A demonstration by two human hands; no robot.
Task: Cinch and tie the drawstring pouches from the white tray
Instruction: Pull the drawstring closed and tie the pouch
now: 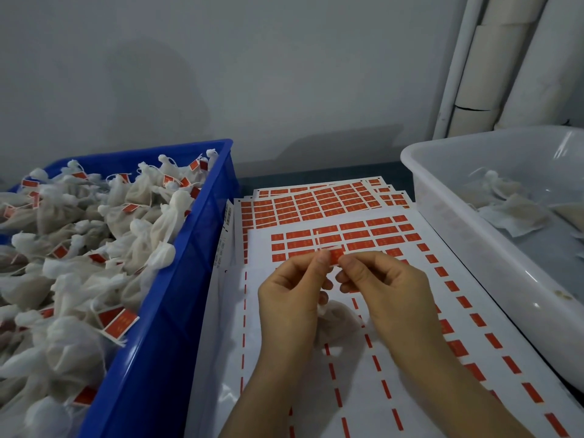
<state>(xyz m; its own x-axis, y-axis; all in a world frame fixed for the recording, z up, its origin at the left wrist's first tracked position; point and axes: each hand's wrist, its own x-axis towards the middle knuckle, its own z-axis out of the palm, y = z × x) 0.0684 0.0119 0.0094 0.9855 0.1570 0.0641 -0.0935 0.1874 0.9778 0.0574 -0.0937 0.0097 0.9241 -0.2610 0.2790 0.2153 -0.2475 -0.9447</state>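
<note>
My left hand and my right hand meet above the sticker sheets, and their fingertips pinch a small red sticker between them. A thin white string rises from the sticker. Below the hands lies a white drawstring pouch, partly hidden by them. The white tray stands at the right and holds a few flat, untied pouches.
A blue crate at the left is heaped with tied pouches bearing red tags. Sheets of red stickers cover the table between crate and tray. A grey wall and white pipes stand behind.
</note>
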